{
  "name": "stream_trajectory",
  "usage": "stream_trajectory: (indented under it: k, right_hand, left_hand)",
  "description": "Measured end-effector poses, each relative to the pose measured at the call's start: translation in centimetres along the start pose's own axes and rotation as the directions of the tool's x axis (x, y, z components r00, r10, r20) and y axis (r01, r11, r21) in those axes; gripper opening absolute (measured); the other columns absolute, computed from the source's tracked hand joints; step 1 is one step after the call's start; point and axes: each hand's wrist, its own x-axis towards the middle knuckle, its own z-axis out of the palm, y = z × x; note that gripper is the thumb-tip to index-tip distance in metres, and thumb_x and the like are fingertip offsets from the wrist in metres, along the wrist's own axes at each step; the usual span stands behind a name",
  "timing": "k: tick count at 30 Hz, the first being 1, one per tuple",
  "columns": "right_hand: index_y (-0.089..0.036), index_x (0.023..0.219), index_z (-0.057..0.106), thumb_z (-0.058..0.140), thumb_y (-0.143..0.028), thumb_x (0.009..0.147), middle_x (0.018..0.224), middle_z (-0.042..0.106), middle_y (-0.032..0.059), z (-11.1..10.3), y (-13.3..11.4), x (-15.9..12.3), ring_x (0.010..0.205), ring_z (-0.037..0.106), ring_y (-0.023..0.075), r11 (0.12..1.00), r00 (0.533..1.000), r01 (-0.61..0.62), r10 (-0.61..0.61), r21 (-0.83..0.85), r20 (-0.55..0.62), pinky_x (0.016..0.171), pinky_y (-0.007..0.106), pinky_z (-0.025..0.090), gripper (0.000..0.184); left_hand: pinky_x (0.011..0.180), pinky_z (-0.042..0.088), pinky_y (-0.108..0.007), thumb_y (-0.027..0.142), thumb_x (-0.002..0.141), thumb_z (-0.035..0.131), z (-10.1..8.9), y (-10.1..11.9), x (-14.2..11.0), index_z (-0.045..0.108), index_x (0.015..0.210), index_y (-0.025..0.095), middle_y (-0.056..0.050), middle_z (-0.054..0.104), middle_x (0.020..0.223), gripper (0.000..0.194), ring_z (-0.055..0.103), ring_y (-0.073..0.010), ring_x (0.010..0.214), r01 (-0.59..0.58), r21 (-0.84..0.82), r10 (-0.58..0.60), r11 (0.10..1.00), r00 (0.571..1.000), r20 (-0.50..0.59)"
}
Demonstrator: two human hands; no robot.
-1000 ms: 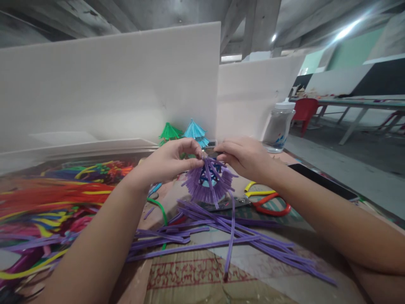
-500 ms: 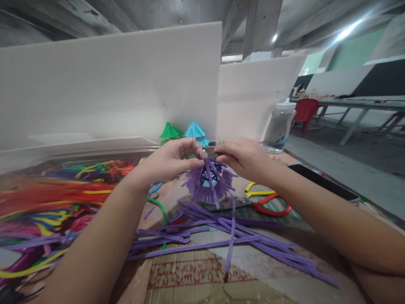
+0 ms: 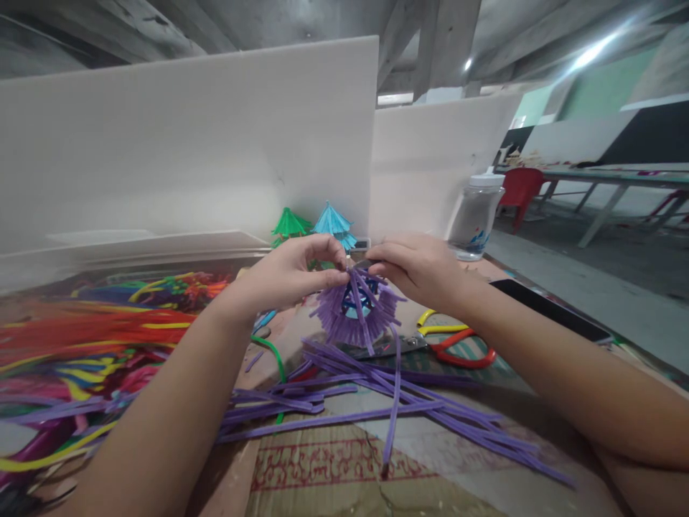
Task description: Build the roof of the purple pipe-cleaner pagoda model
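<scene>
We see the purple model between the two hands, its fringed skirt spread out below the fingertips and a dark blue lattice showing through its middle. The left hand seems to be pinching it near the top, thumb and forefinger nearly meeting there. The right hand is beside the top from the other side, fingers curled in close; something dark shows at their tips, too small for us to name, and we cannot tell how firmly they grip. We judge the model very light, its fuzzy strips soft, bendable and not slippery, while the lattice looks stiffer. We would take hold at the narrow top, or by the lattice, since squeezing the skirt could splay or flatten the fringe. Below both hands, loose purple strips lie crossed on the surface. Below the right hand, scissors rest near the model. Just beyond the left hand stand a green model and a light blue model. Left of the left hand are heaped coloured strips; a clear bottle stands beyond the right hand.
</scene>
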Motion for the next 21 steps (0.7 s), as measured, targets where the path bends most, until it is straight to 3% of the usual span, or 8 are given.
stream_trajectory:
  k: [11, 21]
  right_hand:
    - [-0.015, 0.1, 0.067, 0.042, -0.041, 0.1, 0.087, 0.072, 0.0094, -0.16, -0.16, -0.06, 0.079, 0.062, 0.0183, 1.0, 0.999, -0.011, 0.011, -0.001, 0.03, 0.068, 0.029, 0.04, 0.036]
    - [-0.013, 0.093, 0.069, 0.044, -0.039, 0.1, 0.081, 0.072, 0.0087, 0.08, -0.22, -0.02, 0.073, 0.062, 0.0167, 0.998, 0.996, 0.061, -0.064, -0.033, -0.068, 0.064, 0.028, 0.038, 0.036]
  left_hand:
    - [0.07, 0.05, -0.024, 0.025, 0.082, 0.067, -0.02, 0.08, -0.03, 0.061, 0.087, 0.017, -0.003, 0.068, 0.092, 0.011, 0.063, -0.0145, 0.085, -0.005, 0.008, 0.005, 1.0, 1.0, -0.007]
    - [0.073, 0.05, -0.025, 0.026, 0.083, 0.066, 0.04, 0.26, -0.07, 0.06, 0.086, 0.017, -0.002, 0.067, 0.092, 0.011, 0.063, -0.0149, 0.087, -0.001, 0.012, 0.001, 1.0, 1.0, -0.007]
